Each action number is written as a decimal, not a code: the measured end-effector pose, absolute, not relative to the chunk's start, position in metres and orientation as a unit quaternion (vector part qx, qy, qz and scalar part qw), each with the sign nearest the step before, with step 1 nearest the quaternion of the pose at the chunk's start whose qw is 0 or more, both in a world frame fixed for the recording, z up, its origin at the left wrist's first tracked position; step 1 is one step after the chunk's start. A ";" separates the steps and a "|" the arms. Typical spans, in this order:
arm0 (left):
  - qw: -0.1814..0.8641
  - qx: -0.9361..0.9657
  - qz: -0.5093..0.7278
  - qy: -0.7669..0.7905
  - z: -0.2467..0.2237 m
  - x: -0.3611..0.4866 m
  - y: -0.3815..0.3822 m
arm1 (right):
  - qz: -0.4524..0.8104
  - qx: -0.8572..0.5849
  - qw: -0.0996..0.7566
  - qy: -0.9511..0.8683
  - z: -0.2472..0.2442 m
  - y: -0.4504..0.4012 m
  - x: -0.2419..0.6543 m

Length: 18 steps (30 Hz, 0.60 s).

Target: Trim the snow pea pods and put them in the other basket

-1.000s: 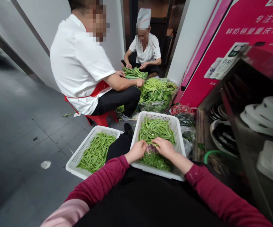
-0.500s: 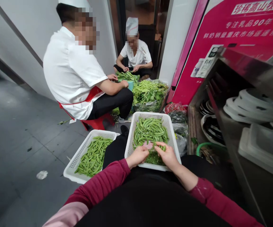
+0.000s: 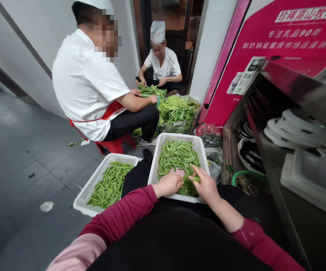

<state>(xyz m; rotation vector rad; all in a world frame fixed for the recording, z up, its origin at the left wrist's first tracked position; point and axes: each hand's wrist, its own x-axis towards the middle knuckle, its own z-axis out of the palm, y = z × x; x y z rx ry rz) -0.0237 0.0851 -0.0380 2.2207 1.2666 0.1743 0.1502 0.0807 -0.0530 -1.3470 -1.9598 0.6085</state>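
Note:
A white plastic basket (image 3: 154, 161) rests on my lap, with a heap of green pea pods (image 3: 178, 154) in its far part. Green trimmings (image 3: 188, 189) lie in its near part, and a strip of pink-patterned bottom shows between. Over the near left of the basket, my left hand (image 3: 170, 185) is closed, its fingertips pinched at the end of a pea pod (image 3: 185, 177). My right hand (image 3: 205, 185) grips green pods between thumb and curled fingers, close to the left fingertips.
Left of my leg, a second white basket (image 3: 93, 180) holds more pods. Ahead, a person in white (image 3: 89, 82) sits on a red stool (image 3: 117, 145); another person (image 3: 163, 66) sits beyond. Leafy greens (image 3: 178, 111) fill a bag. Metal shelving (image 3: 281, 188) with dishes stands right.
My left hand has shifted slightly right. My right hand has moved a little right, its fingers more raised, and a pod now shows between the hands.

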 end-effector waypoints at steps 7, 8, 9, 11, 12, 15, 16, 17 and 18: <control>0.198 0.855 0.062 0.475 -0.048 -0.030 0.081 | 0.203 -0.397 0.139 -0.884 -0.052 0.090 0.139; 0.212 0.840 0.104 0.489 -0.049 -0.031 0.082 | 0.284 -0.423 0.177 -0.842 -0.057 0.094 0.137; 0.232 0.818 0.149 0.505 -0.050 -0.033 0.083 | 0.377 -0.447 0.222 -0.780 -0.064 0.098 0.135; 0.279 0.772 0.210 0.530 -0.056 -0.037 0.086 | 0.544 -0.493 0.305 -0.607 -0.079 0.108 0.133; 0.298 0.759 0.212 0.539 -0.060 -0.039 0.087 | 0.591 -0.513 0.335 -0.525 -0.086 0.114 0.133; 0.302 0.761 0.089 0.568 -0.075 -0.044 0.088 | 0.600 -0.573 0.372 -0.417 -0.105 0.135 0.134; 0.287 0.764 0.036 0.577 -0.080 -0.045 0.088 | 0.586 -0.589 0.366 -0.421 -0.110 0.142 0.134; 0.269 0.766 -0.004 0.584 -0.083 -0.045 0.088 | 0.573 -0.600 0.354 -0.432 -0.114 0.149 0.132; 0.253 0.769 -0.027 0.587 -0.086 -0.045 0.088 | 0.560 -0.612 0.339 -0.443 -0.118 0.155 0.129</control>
